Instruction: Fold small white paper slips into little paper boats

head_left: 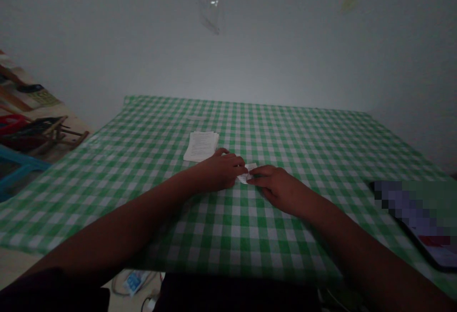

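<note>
Left forearm (pixel 143 214), right forearm (pixel 352 229) angled inward; left fingers (pixel 238 161) curled, right fingers (pixel 262 170) extended.

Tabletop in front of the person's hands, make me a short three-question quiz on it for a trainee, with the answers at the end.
1. True or false: the left hand and the right hand both have fingers on the small paper.
2. Seen from the person, the paper stack lies: (a) farther away and left of the small paper; (b) nearer and right of it.
3. Fill in: the tablecloth is checked in white and ____.

Key: 1 true; 2 a; 3 green.
</note>
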Demonstrator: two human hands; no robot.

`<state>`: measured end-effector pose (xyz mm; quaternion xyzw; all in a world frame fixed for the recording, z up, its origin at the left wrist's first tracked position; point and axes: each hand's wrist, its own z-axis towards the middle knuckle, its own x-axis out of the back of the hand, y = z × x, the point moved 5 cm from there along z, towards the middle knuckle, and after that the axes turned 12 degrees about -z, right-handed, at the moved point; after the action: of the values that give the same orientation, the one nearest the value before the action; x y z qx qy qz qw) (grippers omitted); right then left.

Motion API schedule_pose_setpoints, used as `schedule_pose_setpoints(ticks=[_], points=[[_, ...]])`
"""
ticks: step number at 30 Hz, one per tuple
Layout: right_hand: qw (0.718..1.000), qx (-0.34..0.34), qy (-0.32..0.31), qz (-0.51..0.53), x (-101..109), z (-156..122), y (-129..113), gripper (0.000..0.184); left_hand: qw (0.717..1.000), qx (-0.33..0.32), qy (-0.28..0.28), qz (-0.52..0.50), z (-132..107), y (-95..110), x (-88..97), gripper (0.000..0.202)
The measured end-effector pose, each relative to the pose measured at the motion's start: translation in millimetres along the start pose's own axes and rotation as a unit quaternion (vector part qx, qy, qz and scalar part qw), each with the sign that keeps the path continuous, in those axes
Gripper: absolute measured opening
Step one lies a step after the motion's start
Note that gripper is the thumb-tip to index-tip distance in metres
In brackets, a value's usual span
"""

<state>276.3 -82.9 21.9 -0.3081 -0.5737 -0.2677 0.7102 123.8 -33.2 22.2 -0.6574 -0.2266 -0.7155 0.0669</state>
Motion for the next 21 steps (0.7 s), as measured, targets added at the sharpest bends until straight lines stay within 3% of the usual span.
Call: schedule_pose_setpoints(ticks=[6, 11, 17, 21], points=[[1.000, 0.000, 0.000, 0.015, 3, 1, -1, 0.040, 0.999, -0.030, 0.014, 0.006, -1, -3, 3.7, 0.038], [1.000, 0.013, 0.003, 0.016, -1, 1, 1, 0.038, 0.990, -0.090, 0.044, -0.096, -8, 1, 9.4, 0.015], [1.000, 0.018, 0.017, 0.019, -2, 0, 3, 0.036, 0.980, -0.072, 0.015, -0.184, -9, -6, 4.3, 0.012], [0.999, 0.016, 0.014, 0.025, 1, 0, 2, 0.035, 0.981, -0.047, -0.001, -0.191, -12, -6, 7.0, 0.039]])
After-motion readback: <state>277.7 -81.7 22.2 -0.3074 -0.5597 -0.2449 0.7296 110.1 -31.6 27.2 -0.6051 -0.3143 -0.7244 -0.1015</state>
